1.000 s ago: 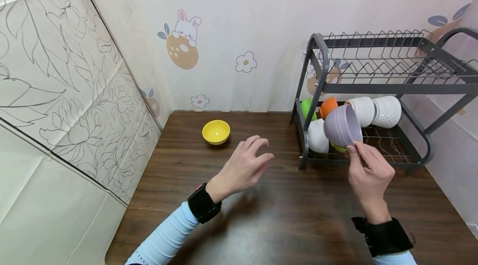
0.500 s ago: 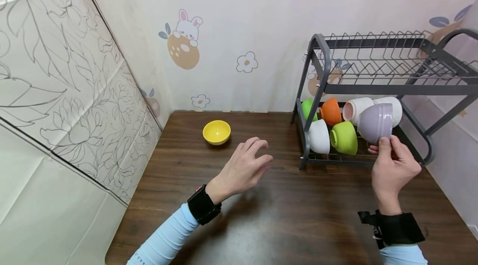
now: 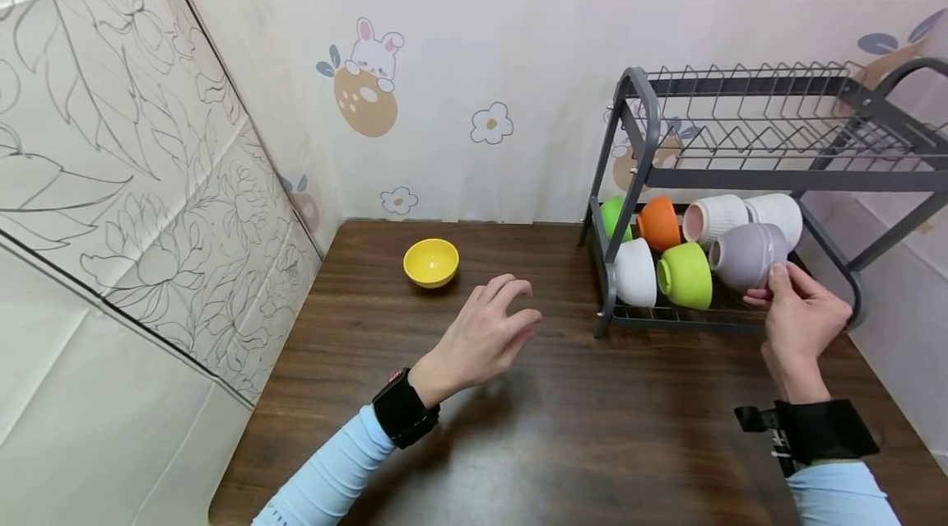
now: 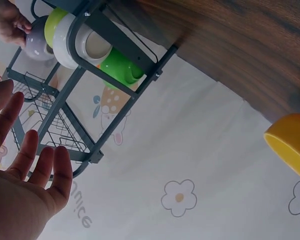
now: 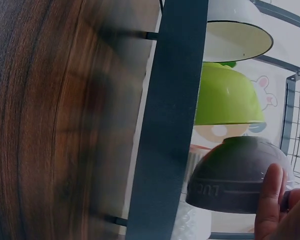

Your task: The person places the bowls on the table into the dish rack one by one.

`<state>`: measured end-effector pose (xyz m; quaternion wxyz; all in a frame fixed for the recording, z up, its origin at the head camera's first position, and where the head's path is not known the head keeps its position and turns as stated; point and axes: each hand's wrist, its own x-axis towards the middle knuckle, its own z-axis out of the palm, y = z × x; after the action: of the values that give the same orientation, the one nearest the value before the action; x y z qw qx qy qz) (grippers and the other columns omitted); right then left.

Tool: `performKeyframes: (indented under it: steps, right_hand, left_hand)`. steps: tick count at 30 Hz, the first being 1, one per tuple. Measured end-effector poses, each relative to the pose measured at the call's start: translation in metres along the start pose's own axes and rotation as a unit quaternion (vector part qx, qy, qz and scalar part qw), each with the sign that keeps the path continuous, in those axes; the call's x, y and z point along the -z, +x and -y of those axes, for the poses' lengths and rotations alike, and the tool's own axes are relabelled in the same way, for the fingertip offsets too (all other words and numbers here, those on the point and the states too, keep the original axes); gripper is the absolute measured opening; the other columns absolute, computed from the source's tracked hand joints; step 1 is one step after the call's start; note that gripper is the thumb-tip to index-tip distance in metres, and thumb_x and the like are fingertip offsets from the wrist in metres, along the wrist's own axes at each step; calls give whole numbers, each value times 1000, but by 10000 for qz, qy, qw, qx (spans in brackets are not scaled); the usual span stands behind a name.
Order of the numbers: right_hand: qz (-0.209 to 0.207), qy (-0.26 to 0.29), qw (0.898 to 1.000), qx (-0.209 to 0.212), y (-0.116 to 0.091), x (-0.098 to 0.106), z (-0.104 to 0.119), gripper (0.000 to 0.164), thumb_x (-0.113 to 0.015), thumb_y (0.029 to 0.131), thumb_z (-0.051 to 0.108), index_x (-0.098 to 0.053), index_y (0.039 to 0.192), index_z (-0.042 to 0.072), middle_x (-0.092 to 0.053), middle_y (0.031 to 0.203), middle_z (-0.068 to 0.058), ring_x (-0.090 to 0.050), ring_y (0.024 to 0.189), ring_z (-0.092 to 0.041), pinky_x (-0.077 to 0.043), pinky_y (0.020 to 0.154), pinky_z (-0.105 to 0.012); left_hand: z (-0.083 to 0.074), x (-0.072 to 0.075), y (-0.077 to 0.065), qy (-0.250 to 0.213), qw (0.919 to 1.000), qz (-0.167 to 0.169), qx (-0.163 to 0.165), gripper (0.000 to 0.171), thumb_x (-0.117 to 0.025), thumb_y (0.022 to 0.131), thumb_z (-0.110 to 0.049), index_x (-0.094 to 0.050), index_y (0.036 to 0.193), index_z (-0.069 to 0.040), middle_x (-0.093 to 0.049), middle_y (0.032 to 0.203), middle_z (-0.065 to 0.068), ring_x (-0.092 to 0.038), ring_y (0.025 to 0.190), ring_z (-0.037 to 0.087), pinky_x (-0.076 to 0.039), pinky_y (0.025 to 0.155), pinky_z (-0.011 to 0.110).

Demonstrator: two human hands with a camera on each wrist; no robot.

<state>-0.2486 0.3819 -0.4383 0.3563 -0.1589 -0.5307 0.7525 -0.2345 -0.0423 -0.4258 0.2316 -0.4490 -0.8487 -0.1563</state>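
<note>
My right hand (image 3: 803, 324) pinches a lavender bowl (image 3: 748, 256) by its rim, at the front of the rack's lower shelf. The bowl lies on its side, its foot facing left toward a lime-green bowl (image 3: 685, 275); the right wrist view shows raised lettering on its wall. A white bowl (image 3: 634, 272) stands left of the lime one. My left hand (image 3: 481, 332) hovers over the table with fingers loosely bent and nothing in them. Nearest to it is a yellow bowl (image 3: 431, 263), upright on the wooden table.
A grey two-tier dish rack (image 3: 785, 178) stands at the back right, its wire upper tier above the bowls. Behind the front row sit a green bowl (image 3: 613, 217), an orange bowl (image 3: 657, 223) and a ribbed white cup (image 3: 716, 217) beside another white cup (image 3: 778, 215). Papered walls border the table.
My right hand has carried the lavender bowl rightward and down onto the lower shelf, turning its foot left and uncovering the lime bowl. My left hand has barely moved.
</note>
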Motion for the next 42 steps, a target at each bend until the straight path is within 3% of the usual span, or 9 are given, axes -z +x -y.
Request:
performKeyframes:
  steps: [8, 15, 26, 34, 42]
  right_hand:
    - [-241, -85, 9946, -1007, 12, -1, -3, 19, -80, 91, 5, -80, 110, 0, -74, 86, -5, -67, 48, -15, -55, 47, -25]
    - [-50, -788, 9843, -1581, 20, 2, -3, 5, -80, 93, 13, -80, 97, 14, -71, 78, -1, -65, 48, -14, -56, 48, -26]
    - [182, -1081, 9761, -1875, 37, 11, 5, 13, -79, 94, 10, -77, 85, 19, -69, 73, 4, -64, 47, -14, -56, 46, -28]
    - [276, -1661, 9689, -1812, 35, 14, 6, 18, -75, 97, 13, -76, 83, 25, -68, 69, 8, -62, 46, -12, -54, 44, -27]
    - [401, -1500, 9755, -1560, 37, 16, 6, 19, -76, 96, 11, -77, 82, 23, -69, 66, 6, -58, 42, -11, -51, 38, -26]
  left_hand:
    - [-1, -1, -1, 83, 10000, -24, -16, 14, -74, 99, -21, -76, 112, -18, -55, 132, 8, -46, 129, 27, -46, 88, 38]
    - [-2, -1, -3, 87, 10000, -17, 22, 15, -74, 99, -22, -76, 112, -18, -55, 132, 7, -47, 127, 26, -46, 88, 37]
    - [1, 0, -6, 56, 10000, 5, 15, 15, -76, 98, -21, -75, 112, -18, -54, 130, 7, -47, 126, 26, -46, 86, 37]
    - [0, -1, -9, -48, 9999, 40, 92, 19, -79, 95, -20, -76, 113, -17, -55, 131, 8, -46, 127, 26, -46, 88, 37]
    - [0, -1, -7, -103, 9999, -37, 63, 19, -81, 93, -19, -76, 112, -17, -56, 130, 9, -46, 126, 26, -46, 88, 38]
